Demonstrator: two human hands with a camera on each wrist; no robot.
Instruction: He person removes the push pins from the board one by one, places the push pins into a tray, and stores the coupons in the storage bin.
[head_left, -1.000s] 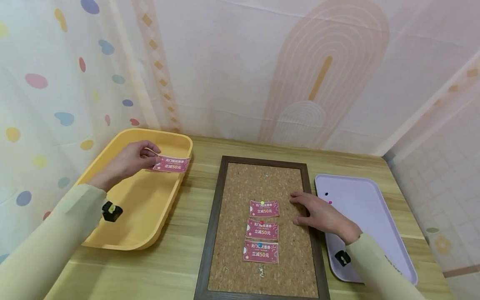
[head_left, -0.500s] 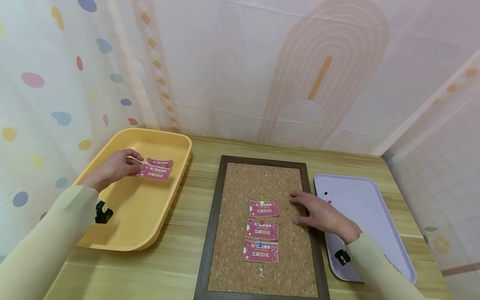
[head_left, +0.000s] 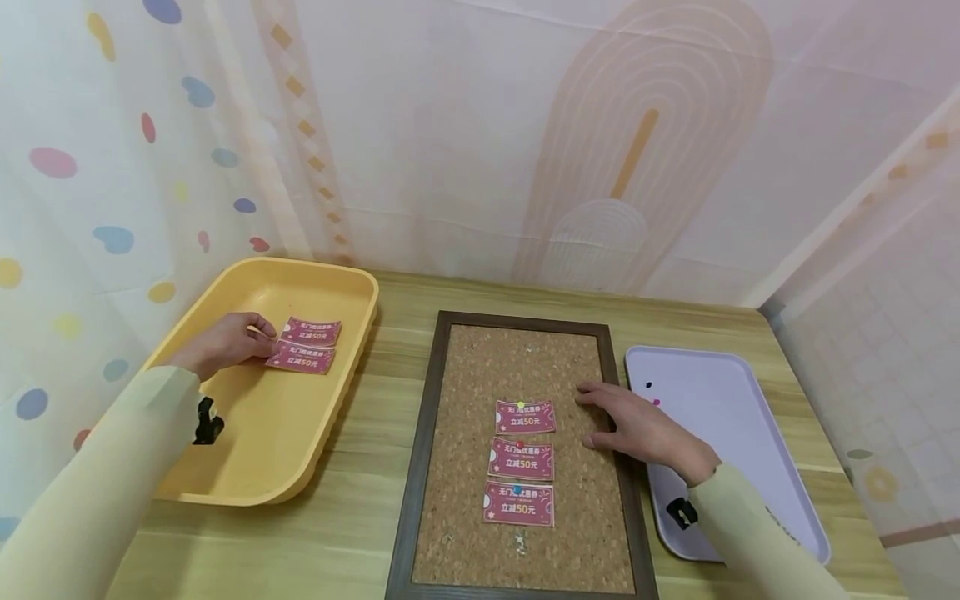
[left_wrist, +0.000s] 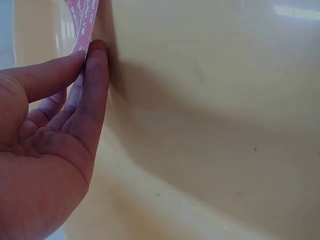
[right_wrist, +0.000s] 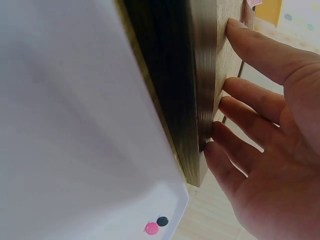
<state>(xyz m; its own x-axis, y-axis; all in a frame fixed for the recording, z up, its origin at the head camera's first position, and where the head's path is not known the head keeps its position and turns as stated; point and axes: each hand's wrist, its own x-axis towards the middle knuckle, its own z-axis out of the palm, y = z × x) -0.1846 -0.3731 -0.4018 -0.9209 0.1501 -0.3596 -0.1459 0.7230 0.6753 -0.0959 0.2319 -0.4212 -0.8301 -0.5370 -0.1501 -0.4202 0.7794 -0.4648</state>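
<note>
Inside the yellow bin (head_left: 255, 442), my left hand (head_left: 228, 343) pinches the left end of a pink coupon (head_left: 302, 357) between thumb and forefinger. A second coupon (head_left: 312, 331) lies in the bin just beyond it. The left wrist view shows the pinched coupon (left_wrist: 86, 22) at the thumb and fingertip. My right hand (head_left: 637, 423) rests its fingertips on the right side of the framed corkboard (head_left: 468, 367), with nothing held. Three pink coupons are on the cork in a column: one with a yellow pin (head_left: 521, 405), one with a red pin (head_left: 521, 445), one with a blue pin (head_left: 517, 489).
A lilac tray (head_left: 720, 433) stands to the right of the board. In its far left corner lie a black pin (right_wrist: 162, 221) and a pink pin (right_wrist: 151, 228). A patterned curtain (head_left: 450, 150) hangs behind the wooden table (head_left: 360, 500).
My left hand has drawn the pinched coupon left and down into the bin, from above its right rim. The second coupon came into sight. My right hand has stayed in place.
</note>
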